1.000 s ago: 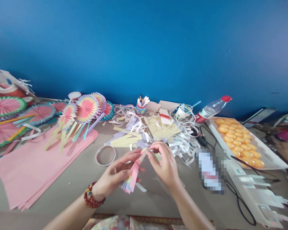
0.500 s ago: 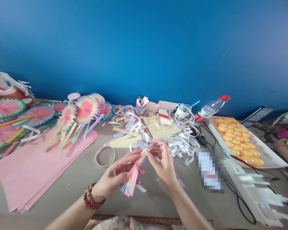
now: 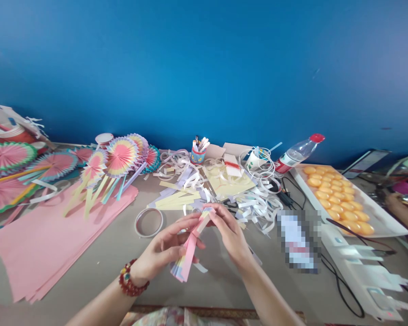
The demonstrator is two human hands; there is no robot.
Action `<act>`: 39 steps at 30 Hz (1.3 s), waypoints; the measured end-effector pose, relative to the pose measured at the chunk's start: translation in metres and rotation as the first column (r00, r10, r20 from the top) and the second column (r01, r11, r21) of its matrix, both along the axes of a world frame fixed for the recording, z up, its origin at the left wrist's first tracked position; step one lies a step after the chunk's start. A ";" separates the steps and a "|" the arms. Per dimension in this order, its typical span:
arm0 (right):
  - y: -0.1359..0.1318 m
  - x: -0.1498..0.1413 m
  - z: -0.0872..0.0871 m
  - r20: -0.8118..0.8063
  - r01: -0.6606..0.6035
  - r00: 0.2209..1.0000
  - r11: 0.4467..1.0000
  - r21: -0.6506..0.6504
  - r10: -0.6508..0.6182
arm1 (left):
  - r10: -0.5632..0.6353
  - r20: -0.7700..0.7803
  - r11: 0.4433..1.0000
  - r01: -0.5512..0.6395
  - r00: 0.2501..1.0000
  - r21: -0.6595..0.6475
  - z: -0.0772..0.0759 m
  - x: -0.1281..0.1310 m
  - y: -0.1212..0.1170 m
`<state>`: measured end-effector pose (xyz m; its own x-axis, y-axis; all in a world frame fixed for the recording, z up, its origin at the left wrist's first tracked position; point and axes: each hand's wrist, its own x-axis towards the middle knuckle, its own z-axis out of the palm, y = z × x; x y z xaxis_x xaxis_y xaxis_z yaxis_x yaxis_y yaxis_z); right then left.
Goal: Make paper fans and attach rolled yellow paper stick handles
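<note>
No word or number can be read anywhere. Along the far edge of the tabletop (image 3: 224, 285), the red-and-white label (image 3: 286, 161) on the clear plastic bottle (image 3: 302, 148), the green print on the white cup (image 3: 253, 162) and the yellow marks on the blue pen cup (image 3: 197, 157) are too small or blurred to make out. Nearer the right edge, the phone (image 3: 297, 242) is pixelated over, leaving its display illegible.

The pleated paper (image 3: 191, 251) shows pink, yellow and lilac bands, the stacked sheets (image 3: 54, 244) plain pink, the wall (image 3: 204, 68) blue.
</note>
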<state>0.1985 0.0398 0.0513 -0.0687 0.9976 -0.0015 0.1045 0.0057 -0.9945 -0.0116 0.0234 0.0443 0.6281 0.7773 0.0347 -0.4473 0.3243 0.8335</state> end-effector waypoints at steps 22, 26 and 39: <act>-0.010 0.003 -0.001 0.264 -0.095 0.963 0.982 0.163 0.049 | -0.035 0.002 0.999 0.035 0.999 0.033 0.000 0.001 0.000; -0.009 0.003 -0.005 0.106 -0.100 0.990 0.994 0.033 0.096 | -0.044 0.030 0.999 0.044 0.999 0.007 0.001 0.002 0.000; -0.001 0.010 -0.001 0.087 -0.016 0.996 0.999 0.049 0.012 | -0.049 0.043 0.997 0.047 0.998 0.053 -0.005 0.002 0.000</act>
<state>0.2087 0.0384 0.0503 -0.0847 0.9955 0.0418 0.1897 0.0573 -0.9802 -0.0101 0.0232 0.0390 0.6619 0.7425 0.1026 -0.4689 0.3033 0.8296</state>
